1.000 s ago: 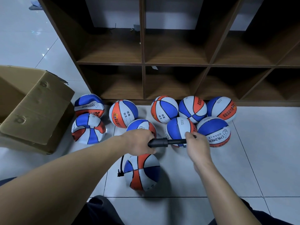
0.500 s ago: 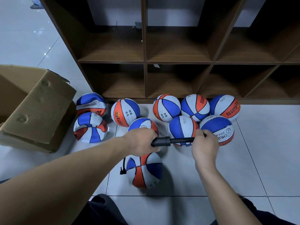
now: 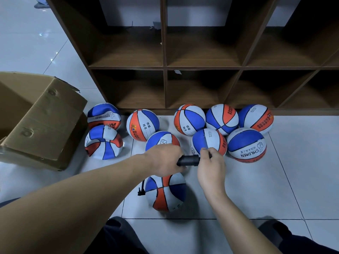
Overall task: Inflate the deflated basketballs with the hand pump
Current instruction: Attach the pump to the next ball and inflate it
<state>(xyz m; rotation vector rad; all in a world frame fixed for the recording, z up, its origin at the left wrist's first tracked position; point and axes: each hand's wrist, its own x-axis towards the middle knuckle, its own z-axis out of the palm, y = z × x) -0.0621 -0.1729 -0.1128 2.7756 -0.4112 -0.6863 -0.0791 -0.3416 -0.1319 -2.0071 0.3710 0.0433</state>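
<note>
Left hand [image 3: 165, 160] grips the black pump [image 3: 188, 160] barrel, right hand [image 3: 211, 167] clasps its handle (plunger pushed in), above the nearest basketball [image 3: 167, 193] on the floor.

Eight balls [image 3: 189, 119] lie on the floor [image 3: 293, 180] before the shelf [image 3: 164, 66]; a box [image 3: 42, 123] sits to their left, one ball [image 3: 166, 192] nearer, apparently below the pump [image 3: 188, 160].
</note>
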